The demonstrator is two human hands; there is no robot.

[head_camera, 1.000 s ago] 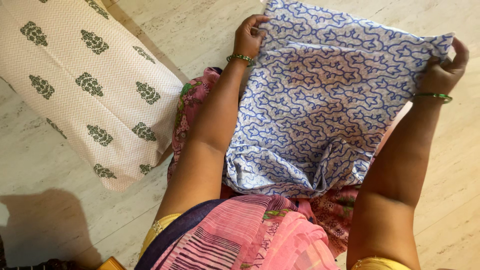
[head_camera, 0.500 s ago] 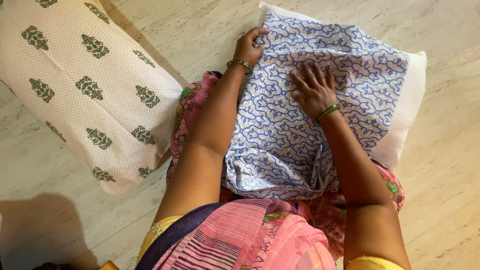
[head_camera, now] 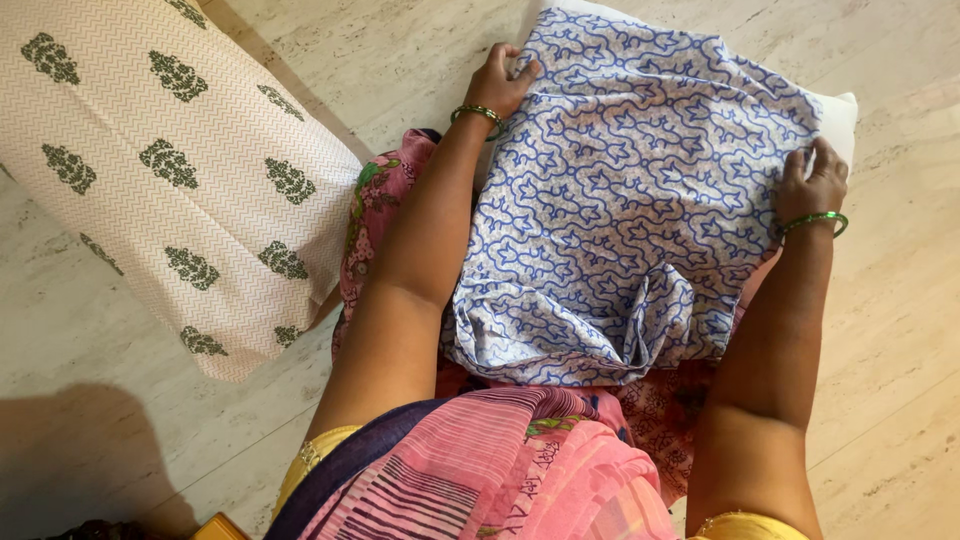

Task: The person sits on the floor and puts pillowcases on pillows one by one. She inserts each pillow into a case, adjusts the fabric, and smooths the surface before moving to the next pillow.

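Observation:
A white pillow (head_camera: 843, 112) lies across my lap, mostly inside a white pillowcase with a blue vine pattern (head_camera: 630, 200). Only its far right corner shows bare. My left hand (head_camera: 500, 82) grips the case's far left edge, a green bangle on the wrist. On the right side, my right hand (head_camera: 812, 185) pinches the edge of the case near the bare pillow corner. The near end of the case is bunched into folds over my lap.
A second pillow in a cream case with green leaf motifs (head_camera: 170, 170) lies on the pale stone floor (head_camera: 900, 330) to my left. My pink patterned garment (head_camera: 500, 470) covers my lap. A small yellow object (head_camera: 222, 527) sits at the bottom edge.
My right hand let go of the case's right corner, pressed flat on the middle of the case, then moved back to the right edge. More of the pillow is covered now.

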